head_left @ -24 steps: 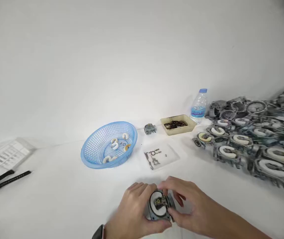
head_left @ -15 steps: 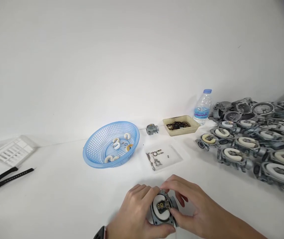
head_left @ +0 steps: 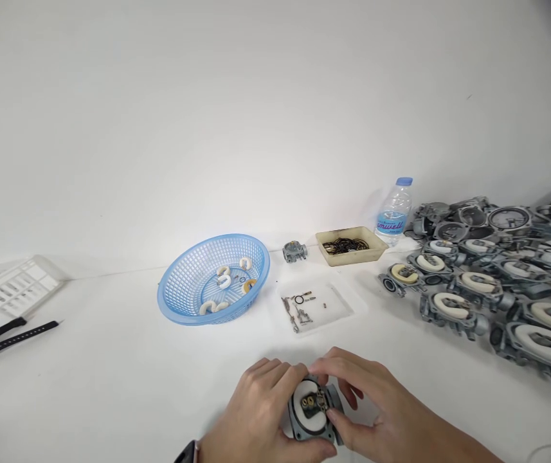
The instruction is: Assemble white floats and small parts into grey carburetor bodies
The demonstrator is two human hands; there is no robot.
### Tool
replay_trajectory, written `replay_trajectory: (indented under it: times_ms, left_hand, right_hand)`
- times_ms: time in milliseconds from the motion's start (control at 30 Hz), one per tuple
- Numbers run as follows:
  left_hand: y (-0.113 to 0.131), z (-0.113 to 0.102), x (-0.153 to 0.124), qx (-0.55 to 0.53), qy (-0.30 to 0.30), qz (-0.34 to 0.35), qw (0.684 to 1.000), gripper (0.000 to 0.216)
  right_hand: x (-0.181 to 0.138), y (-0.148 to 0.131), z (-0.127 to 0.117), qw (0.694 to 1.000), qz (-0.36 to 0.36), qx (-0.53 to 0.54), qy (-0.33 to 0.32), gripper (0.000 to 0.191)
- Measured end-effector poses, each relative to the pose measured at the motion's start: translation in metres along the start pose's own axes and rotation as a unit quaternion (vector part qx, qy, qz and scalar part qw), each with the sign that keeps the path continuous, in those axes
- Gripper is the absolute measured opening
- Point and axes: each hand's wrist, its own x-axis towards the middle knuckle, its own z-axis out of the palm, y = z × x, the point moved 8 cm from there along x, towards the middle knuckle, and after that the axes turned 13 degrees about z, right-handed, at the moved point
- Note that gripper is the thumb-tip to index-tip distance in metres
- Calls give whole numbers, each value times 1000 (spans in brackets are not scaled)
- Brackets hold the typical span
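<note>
Near the bottom middle, a grey metal carburetor body (head_left: 296, 429) is held just above or on the white table; which of the two I cannot tell. Its open face points up and shows a white C-shaped float (head_left: 314, 422) around two brass jets (head_left: 307, 402). My left hand (head_left: 263, 411) is wrapped round its left side, thumb along the near edge. With thumb and forefinger, my right hand (head_left: 366, 405) touches the right side of the carburetor by the float's hinge. Anything small between those fingertips is hidden.
A clear tray (head_left: 337, 315) with small metal parts lies beyond my hands. Behind it stand a blue basket (head_left: 179, 299) of floats, a lone carburetor (head_left: 294, 251), a beige box (head_left: 352, 258) of black rings and a bottle (head_left: 393, 212). Several carburetors (head_left: 453, 308) crowd the right. A black strap (head_left: 24, 341) lies left.
The camera view has shifted slightly. Both hands keep nearly the same hold on the carburetor, and the right fingers stay at its hinge side.
</note>
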Motion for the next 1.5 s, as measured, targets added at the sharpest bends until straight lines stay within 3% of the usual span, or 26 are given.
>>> replay_trajectory:
  times_ms: [300, 567, 900, 1200, 1500]
  left_hand:
    - [3, -4, 2, 1, 4, -21, 1000, 57]
    - [-2, -1, 0, 2, -8, 10, 1000, 59]
    - [0, 1, 0, -1, -28, 9, 1000, 46]
    - [-2, 3, -2, -2, -35, 2, 999, 56]
    - [2, -3, 3, 4, -11, 18, 1000, 52]
  right_hand:
    - [1, -4, 0, 1000, -18, -7, 16, 54]
    - [0, 0, 2, 1000, -12, 11, -1, 52]
    - [-2, -5, -2, 999, -8, 38, -13, 53]
    - [2, -4, -3, 999, -2, 49, -3, 51]
    - [-2, -4, 0, 999, -6, 35, -18, 55]
